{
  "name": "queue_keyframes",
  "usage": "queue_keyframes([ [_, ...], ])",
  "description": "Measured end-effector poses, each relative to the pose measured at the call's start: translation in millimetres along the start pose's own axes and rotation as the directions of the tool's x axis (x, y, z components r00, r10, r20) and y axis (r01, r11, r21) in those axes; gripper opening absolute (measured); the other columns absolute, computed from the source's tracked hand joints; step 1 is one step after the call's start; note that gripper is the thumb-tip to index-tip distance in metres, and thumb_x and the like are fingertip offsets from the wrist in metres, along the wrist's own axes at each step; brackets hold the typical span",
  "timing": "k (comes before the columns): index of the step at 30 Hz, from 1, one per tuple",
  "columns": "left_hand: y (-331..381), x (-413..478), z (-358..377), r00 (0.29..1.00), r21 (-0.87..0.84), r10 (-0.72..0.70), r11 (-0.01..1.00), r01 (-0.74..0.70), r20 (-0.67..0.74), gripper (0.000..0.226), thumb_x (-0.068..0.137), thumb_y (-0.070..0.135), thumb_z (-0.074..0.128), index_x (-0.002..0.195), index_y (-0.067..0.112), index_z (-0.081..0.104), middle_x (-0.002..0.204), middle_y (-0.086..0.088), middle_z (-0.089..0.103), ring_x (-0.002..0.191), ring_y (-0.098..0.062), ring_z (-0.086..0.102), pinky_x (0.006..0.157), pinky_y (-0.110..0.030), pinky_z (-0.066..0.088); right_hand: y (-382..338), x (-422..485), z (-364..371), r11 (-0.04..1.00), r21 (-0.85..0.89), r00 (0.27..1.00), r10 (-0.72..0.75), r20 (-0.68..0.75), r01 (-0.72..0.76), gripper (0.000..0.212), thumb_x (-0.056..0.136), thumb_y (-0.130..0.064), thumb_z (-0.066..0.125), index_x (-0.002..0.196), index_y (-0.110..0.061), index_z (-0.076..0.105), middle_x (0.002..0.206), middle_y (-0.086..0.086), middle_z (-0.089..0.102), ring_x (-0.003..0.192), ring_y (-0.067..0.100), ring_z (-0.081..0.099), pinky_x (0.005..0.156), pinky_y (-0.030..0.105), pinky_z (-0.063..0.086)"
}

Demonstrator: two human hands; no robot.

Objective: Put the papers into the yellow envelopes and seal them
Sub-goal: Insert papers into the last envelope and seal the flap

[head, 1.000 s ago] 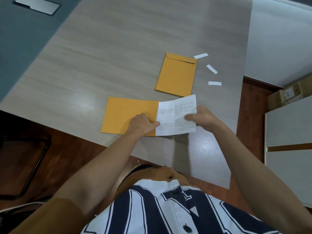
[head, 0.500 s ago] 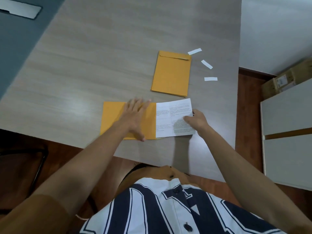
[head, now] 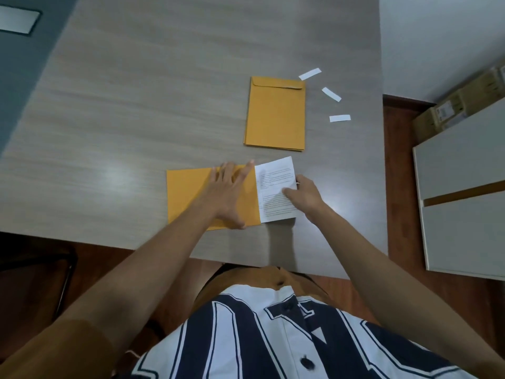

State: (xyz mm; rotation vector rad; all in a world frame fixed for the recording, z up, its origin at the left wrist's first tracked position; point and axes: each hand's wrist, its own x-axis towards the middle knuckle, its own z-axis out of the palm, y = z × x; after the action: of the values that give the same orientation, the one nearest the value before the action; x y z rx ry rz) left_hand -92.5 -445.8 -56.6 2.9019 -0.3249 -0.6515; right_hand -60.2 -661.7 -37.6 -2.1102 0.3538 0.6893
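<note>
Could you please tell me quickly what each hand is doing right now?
Left hand: open, fingers straight, pressing flat on the yellow paper envelope.
Right hand: pinches the white printed paper sheet sticking out of that envelope.

1. A single view, worn on the person's head, looks forward and steeply down over the chest onto the table [head: 136,132]
2. It sits close: both forearms run up from the bottom edge to the left hand [head: 226,198] and right hand [head: 306,198]
3. The frame's centre falls where the yellow envelope [head: 188,192] meets the paper [head: 276,173]
4. The wide lens also takes in the floor [head: 399,187] and a white cabinet [head: 459,165] on the right
</note>
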Motion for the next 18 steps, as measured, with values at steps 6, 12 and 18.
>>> queue_keyframes([
  [6, -3.1, -3.1, 0.8, 1.000, -0.052, 0.006, 0.999, -0.006, -0.008, 0.164, 0.031, 0.073, 0.081, 0.147, 0.034, -0.028, 0.156, -0.012, 0.012, 0.147, -0.035, 0.009, 0.117, -0.056, 0.015, -7.4, -6.1, 16.5, 0.989, -0.136, 0.998, -0.057, -0.002, 0.056, 0.032, 0.092, -0.013, 0.055, 0.123, -0.011, 0.059, 0.122, 0.004, 0.064, 0.110, 0.024, 0.061, 0.082, 0.030, 0.049],
  [12, 1.3, -5.8, 0.6, 0.999, 0.005, 0.005, 1.000, -0.004, -0.035, 0.164, 0.031, 0.076, 0.080, 0.148, 0.031, -0.027, 0.152, -0.015, 0.018, 0.145, -0.035, 0.012, 0.115, -0.059, 0.016, -3.3, -3.9, 9.7, 0.994, -0.108, 0.998, 0.000, -0.071, -0.007, 0.019, 0.090, -0.013, 0.053, 0.107, -0.011, 0.063, 0.108, 0.007, 0.070, 0.101, 0.025, 0.065, 0.087, 0.043, 0.056],
  [18, 9.4, -14.4, 3.9, 0.999, -0.023, 0.045, 0.999, -0.046, -0.030, 0.161, 0.039, 0.073, 0.081, 0.147, 0.029, -0.030, 0.153, -0.018, 0.014, 0.147, -0.038, 0.008, 0.115, -0.064, 0.010, -11.9, -6.2, 24.6, 0.995, -0.097, 1.000, 0.006, 0.027, -0.004, 0.014, 0.092, -0.015, 0.056, 0.103, -0.014, 0.063, 0.109, 0.006, 0.069, 0.099, 0.026, 0.066, 0.081, 0.043, 0.059],
])
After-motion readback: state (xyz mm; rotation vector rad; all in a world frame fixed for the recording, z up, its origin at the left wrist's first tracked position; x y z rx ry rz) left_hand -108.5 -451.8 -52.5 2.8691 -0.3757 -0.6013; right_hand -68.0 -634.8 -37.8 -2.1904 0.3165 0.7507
